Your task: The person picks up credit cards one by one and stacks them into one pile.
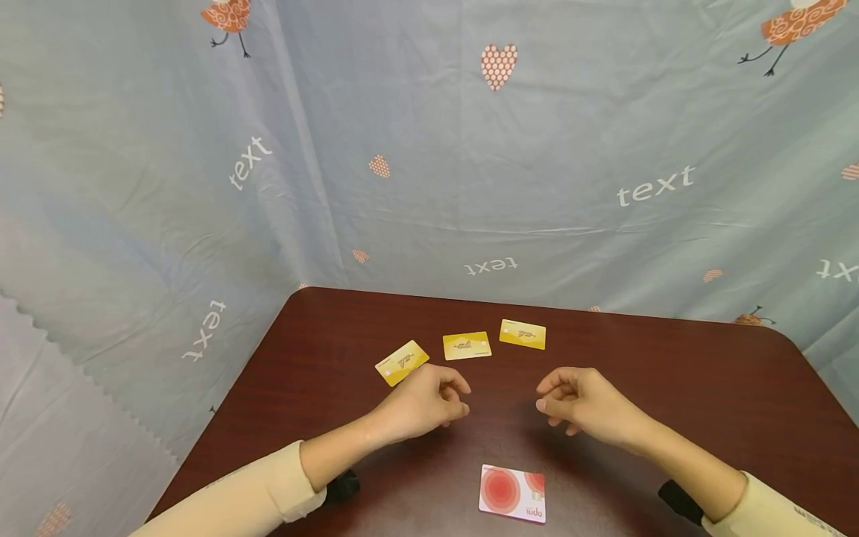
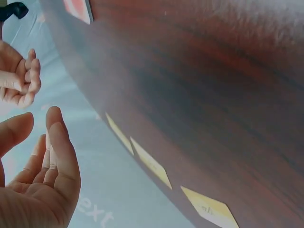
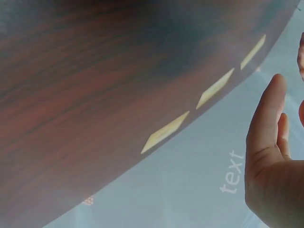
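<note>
My left hand (image 1: 426, 399) hovers above the table with its fingers loosely bent and nothing between them. Facing it, my right hand (image 1: 590, 406) is held over the table the same way, also holding nothing. Just beyond the left hand lies a yellow card (image 1: 401, 362), its lower edge partly overlapped by that hand in the head view. A second yellow card (image 1: 467, 346) lies farther back in the middle, and a third yellow card (image 1: 523, 334) to its right. A white card with red circles (image 1: 512, 493) lies flat nearer the front, between the two forearms.
The dark red-brown wooden table (image 1: 671, 373) has rounded far corners. Behind it and along the left side hangs a grey-blue curtain (image 1: 416, 97) printed with hearts, birds and lettering. Cream sleeves (image 1: 268, 488) cover the forearms, with a black band below each wrist.
</note>
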Demonstrator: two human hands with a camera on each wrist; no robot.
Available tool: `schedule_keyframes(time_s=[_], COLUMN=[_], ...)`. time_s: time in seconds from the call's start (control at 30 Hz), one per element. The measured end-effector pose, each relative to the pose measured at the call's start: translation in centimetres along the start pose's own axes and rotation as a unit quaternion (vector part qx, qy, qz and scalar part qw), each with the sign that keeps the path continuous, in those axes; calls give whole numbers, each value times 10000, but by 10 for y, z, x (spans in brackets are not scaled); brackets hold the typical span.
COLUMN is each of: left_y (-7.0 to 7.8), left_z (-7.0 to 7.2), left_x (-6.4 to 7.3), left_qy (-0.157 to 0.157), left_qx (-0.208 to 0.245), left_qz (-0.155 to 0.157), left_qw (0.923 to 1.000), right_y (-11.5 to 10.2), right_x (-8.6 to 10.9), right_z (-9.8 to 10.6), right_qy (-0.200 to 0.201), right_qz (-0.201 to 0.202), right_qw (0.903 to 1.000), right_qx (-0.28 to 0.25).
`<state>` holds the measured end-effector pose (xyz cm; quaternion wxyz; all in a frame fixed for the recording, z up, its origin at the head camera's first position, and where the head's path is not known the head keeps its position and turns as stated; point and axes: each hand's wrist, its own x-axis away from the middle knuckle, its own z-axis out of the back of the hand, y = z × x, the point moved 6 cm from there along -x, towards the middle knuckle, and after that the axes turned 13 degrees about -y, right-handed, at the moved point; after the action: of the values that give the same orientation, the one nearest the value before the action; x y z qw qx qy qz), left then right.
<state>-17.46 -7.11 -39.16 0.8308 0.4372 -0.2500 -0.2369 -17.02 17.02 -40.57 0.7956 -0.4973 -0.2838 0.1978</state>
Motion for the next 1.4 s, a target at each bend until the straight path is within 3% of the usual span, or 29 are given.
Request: schedule_keyframes(time_s=[0.33,0.6,1.07,1.4], left_y=[-4,-14,-26,-38], left_z=[28,48,62,68], left_x=[-4,-9,-30,-43], left_qy=[656,1275,1567,1565], left_qx=[531,202,-260,57], left_qz=[-157,161,435,552], left_qw=[9963,9915,9863,9861], right_y=[-6,-6,-3,7], right_x=[-24,-45,-79,-101], right_z=[14,22,29,30], right_qy=[413,721,869,820], right_qz=[75,140,134,44], right_qw=[9990,9973,9956,9966], right_qx=[160,80,327,42])
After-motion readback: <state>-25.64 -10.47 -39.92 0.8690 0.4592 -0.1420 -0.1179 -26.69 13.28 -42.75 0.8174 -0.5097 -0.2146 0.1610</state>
